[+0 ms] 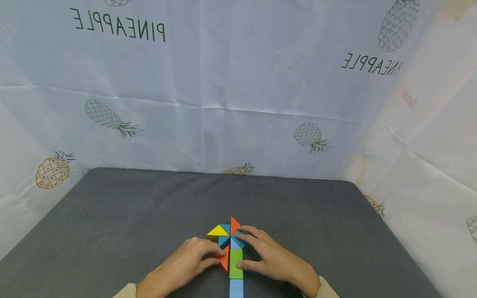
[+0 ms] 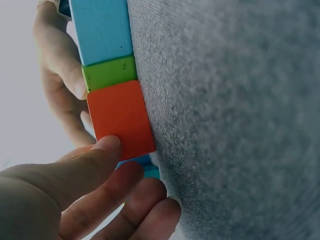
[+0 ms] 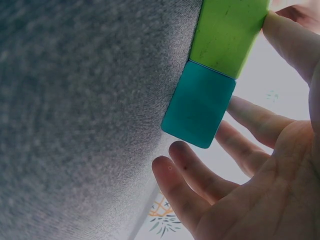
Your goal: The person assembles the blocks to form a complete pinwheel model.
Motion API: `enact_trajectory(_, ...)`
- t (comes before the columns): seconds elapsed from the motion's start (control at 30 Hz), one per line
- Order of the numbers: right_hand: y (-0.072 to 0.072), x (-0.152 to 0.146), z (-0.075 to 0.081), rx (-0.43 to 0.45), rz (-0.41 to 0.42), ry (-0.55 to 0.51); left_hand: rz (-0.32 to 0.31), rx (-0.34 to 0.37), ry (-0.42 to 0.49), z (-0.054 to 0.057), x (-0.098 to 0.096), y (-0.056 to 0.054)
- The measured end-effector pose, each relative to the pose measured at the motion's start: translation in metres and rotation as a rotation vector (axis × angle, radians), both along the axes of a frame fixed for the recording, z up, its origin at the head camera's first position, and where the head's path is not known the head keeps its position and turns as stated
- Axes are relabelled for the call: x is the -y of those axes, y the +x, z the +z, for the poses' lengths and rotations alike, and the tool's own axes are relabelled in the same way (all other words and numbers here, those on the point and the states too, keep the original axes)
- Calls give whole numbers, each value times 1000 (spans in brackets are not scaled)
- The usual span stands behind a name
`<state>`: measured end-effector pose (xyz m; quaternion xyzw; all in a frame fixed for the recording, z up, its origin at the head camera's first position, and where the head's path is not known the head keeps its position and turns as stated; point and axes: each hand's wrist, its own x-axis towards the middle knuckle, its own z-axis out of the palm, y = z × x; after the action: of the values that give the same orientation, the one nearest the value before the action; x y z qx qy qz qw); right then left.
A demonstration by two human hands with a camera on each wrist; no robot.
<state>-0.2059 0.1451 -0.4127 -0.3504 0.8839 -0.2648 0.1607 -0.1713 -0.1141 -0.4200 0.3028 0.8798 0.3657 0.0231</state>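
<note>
Coloured wooden blocks form a pinwheel on a stem, lying on the dark table. My left hand (image 1: pixel 186 257) pinches the lower orange triangular block (image 1: pixel 225 260), its thumb on the block's outer face in the left wrist view. That block sits beside the green block (image 1: pixel 235 265). With loosely bent fingers, my right hand (image 1: pixel 275 257) rests its thumb at the green block's right edge. Its fingertips touch around the upper orange triangle (image 1: pixel 234 226) and the right teal block (image 3: pixel 200 105). A yellow triangle (image 1: pixel 217 231), teal pieces and a lavender triangle (image 1: pixel 234 243) complete the cluster.
A light blue block (image 1: pixel 236 288) continues the stem toward the near table edge. The dark grey table (image 1: pixel 149 207) spreads around the blocks. White cloth (image 1: pixel 242 74) printed with pineapples hangs behind the table and along its sides.
</note>
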Motion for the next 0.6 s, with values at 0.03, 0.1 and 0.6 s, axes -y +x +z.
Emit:
enact_trajectory(0.03,0,0,0,0,-1,-2,1,-6,-1,0,0,-1)
enact_trajectory(0.1,0,0,0,0,0,-5,2,-19,2,0,0,-2)
enact_trajectory(0.6,1,0,2,-12,2,-10,14,-91,-31,1,-2,-9)
